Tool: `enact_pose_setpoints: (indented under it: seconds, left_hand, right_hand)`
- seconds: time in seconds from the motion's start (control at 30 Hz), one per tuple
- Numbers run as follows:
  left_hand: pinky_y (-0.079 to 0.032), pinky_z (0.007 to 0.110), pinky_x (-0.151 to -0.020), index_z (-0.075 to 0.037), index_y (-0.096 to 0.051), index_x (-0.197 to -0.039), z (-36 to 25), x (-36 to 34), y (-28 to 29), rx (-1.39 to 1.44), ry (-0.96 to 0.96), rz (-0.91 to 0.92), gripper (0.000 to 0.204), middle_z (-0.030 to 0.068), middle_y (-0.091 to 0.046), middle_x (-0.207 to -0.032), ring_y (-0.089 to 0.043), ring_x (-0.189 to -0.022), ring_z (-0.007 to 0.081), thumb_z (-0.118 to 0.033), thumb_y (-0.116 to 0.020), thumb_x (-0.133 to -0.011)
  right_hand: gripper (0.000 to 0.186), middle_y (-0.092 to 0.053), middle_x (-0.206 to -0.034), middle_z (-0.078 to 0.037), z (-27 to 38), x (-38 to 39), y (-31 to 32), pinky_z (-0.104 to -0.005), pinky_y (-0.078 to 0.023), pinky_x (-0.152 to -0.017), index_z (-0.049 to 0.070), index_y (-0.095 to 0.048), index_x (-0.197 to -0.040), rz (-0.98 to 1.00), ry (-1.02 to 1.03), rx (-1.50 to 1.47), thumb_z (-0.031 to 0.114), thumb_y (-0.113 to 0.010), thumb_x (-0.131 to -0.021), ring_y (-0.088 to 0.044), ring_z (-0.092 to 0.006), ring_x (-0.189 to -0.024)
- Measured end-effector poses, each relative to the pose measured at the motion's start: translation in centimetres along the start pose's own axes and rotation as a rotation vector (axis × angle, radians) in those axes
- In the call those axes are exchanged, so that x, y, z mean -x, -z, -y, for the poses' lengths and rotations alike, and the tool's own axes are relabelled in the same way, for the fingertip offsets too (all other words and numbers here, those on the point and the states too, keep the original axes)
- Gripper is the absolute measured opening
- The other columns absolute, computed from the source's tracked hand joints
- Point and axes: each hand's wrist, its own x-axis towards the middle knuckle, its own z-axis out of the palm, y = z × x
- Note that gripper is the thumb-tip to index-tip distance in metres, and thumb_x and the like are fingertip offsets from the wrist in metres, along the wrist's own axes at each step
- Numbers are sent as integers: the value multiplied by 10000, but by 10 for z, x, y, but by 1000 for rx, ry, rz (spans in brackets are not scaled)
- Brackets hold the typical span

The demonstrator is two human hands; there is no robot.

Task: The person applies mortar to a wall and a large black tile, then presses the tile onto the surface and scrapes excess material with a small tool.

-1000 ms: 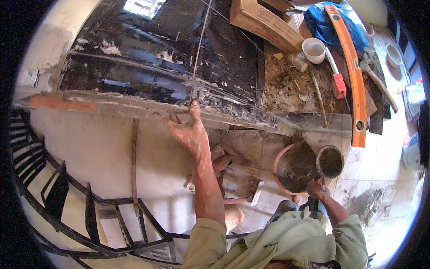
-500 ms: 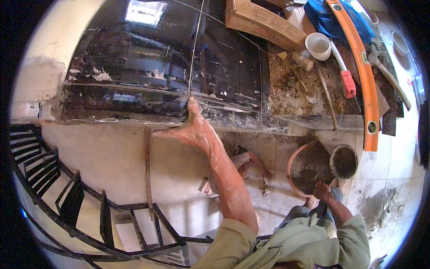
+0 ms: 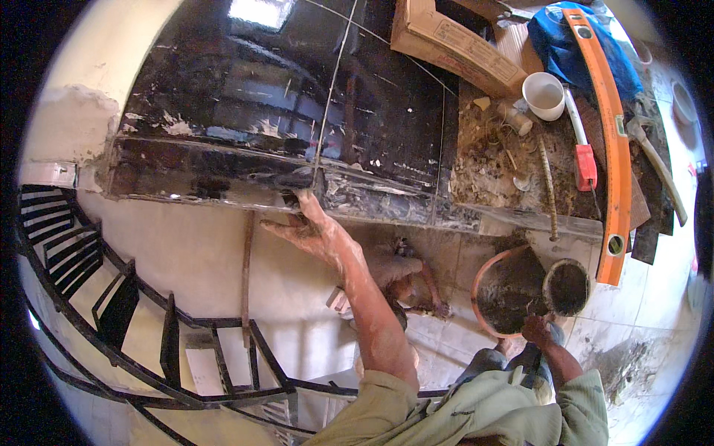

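Note:
My left hand (image 3: 312,230) reaches to the front edge of a black tiled counter (image 3: 245,97), its fingertips at the edge below a pale joint. Thumb and fingers are spread apart, with pale smears on the skin and nothing visibly held. Down on the right, my right hand (image 3: 537,331) is closed at the near rim of a reddish round basin (image 3: 482,297) containing grey mortar (image 3: 513,290). What the right hand grips is too small and dark to make out. A dark bucket (image 3: 567,288) stands beside the basin.
An orange spirit level (image 3: 611,149), a cardboard box (image 3: 461,56), a white cup (image 3: 544,97), a red-and-white tool (image 3: 585,163) and a hammer (image 3: 658,163) lie on the right. Another person (image 3: 401,279) crouches below the counter. A black railing (image 3: 171,349) curves along the lower left.
My left hand has drawn back from the counter's top to its front edge. The right hand stays at the basin. The whole view has shifted slightly.

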Motion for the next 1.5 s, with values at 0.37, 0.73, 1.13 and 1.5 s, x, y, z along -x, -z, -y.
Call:
enact_pose_setpoints:
  seconds: [0.37, 0.73, 1.13, 1.5]
  left_hand:
    - [-211, 484, -1127, -48, -8, -1491, 133, 114, 185, -363, 202, 618, 871, 224, -177, -1515, -265, -1381, 329, -433, -541, -920]
    - [-424, 338, -971, 2, -244, -1445, 219, 244, 402, -709, 711, 879, 661, 133, -395, -1407, -475, -1173, 231, -120, -586, -893]
    - [-466, 349, -940, -113, -260, -1460, 320, 297, 494, -653, 906, 677, 720, 36, -273, -1481, -429, -1209, 274, 69, -581, -842]
    - [-465, 349, -941, -35, -265, -1438, 298, 294, 465, -105, 1331, 343, 695, 111, -357, -1410, -460, -1153, 230, -16, -632, -848]
  right_hand:
    - [190, -638, -799, -162, -7, 10, -35, -468, -487, -603, 43, -661, -746, 612, -231, -173, 208, -588, -684, -603, -342, -703]
    - [219, -613, -841, -193, 0, -10, -108, -490, -512, -626, 13, -621, -867, 827, -614, -291, 126, -584, -683, -619, -360, -725]
    - [346, -569, -900, -181, 41, 1, -213, -476, -510, -616, 52, -567, -1037, 934, -514, -292, 99, -619, -698, -600, -373, -761]
    - [499, -529, -954, -170, 47, -163, 91, -463, -508, -606, 88, -518, -1193, 498, -367, -363, 74, -651, -712, -583, -385, -794]
